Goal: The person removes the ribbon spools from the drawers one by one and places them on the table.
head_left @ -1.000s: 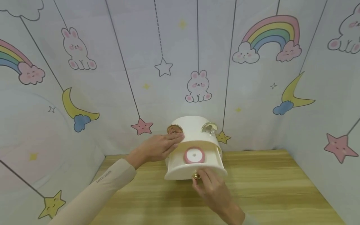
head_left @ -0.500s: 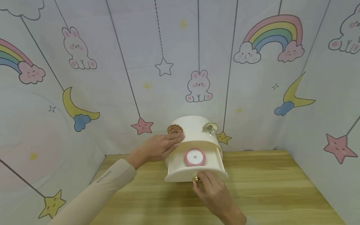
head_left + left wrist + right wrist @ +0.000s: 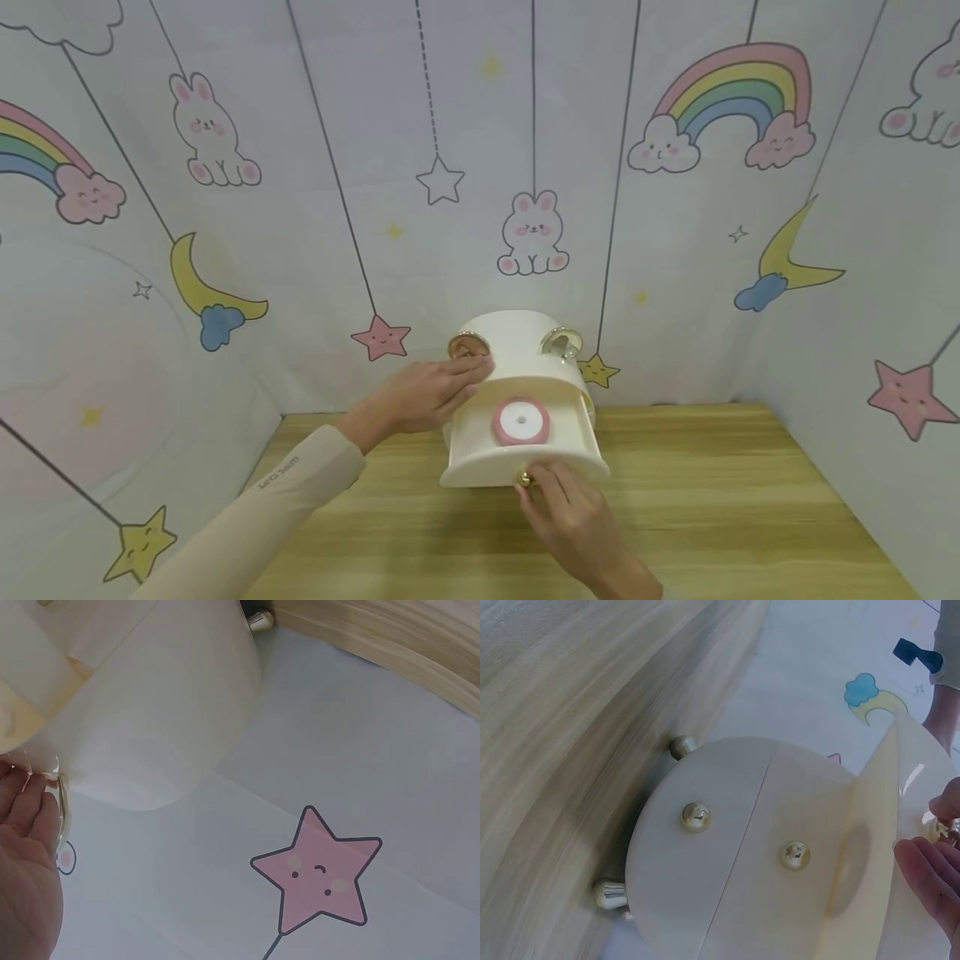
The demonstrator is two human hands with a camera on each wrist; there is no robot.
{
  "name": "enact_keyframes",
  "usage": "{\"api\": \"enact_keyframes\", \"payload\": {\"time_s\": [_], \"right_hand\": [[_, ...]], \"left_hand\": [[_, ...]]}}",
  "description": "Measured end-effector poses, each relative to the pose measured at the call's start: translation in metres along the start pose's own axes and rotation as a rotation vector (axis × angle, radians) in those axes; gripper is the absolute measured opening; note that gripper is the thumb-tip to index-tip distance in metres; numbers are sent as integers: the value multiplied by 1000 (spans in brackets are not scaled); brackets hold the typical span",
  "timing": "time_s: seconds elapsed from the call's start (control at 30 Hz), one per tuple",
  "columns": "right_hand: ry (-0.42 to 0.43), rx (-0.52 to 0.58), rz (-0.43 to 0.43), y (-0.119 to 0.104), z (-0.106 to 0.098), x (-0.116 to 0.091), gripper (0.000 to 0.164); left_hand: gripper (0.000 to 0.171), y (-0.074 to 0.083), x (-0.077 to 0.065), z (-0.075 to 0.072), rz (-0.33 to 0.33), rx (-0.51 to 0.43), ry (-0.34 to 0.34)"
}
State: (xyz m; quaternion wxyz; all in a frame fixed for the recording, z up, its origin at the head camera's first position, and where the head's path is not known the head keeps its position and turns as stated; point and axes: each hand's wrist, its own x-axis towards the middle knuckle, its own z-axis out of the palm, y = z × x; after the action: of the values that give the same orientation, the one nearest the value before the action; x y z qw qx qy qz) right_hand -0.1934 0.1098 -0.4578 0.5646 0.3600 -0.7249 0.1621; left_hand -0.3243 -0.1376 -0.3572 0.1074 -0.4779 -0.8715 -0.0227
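Observation:
A white rounded drawer cabinet (image 3: 517, 337) with gold-rimmed ears stands at the back of the table. Its top drawer (image 3: 480, 467) is pulled out toward me. In that drawer lies a round pink-rimmed thing (image 3: 522, 422) with a white face and a small central hole. My left hand (image 3: 427, 392) rests with straight fingers on the cabinet's top, by the left ear (image 3: 469, 342). With thumb and fingers, my right hand (image 3: 573, 521) pinches the gold knob (image 3: 525, 478) on the drawer front. The right wrist view shows this right hand (image 3: 937, 874) at the knob too.
Two lower drawers with gold knobs (image 3: 696, 817) are closed below the pulled-out one. Gold feet (image 3: 610, 894) carry the cabinet on the wooden table (image 3: 712, 492). A cartoon-printed cloth backdrop (image 3: 675, 250) stands close behind and at both sides.
The right hand has drawn the drawer slightly farther out toward me, and the round pink-rimmed thing came along. The left hand has stayed on the cabinet's top.

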Motion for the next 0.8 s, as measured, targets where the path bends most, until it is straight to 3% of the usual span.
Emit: {"api": "enact_keyframes", "payload": {"time_s": [0.4, 0.8], "right_hand": [[49, 80, -33, 6, -15, 18, 30], [32, 101, 43, 23, -36, 35, 38]], "left_hand": [[50, -1, 0, 1, 2, 5, 6], [50, -1, -1, 0, 9, 5, -4]]}}
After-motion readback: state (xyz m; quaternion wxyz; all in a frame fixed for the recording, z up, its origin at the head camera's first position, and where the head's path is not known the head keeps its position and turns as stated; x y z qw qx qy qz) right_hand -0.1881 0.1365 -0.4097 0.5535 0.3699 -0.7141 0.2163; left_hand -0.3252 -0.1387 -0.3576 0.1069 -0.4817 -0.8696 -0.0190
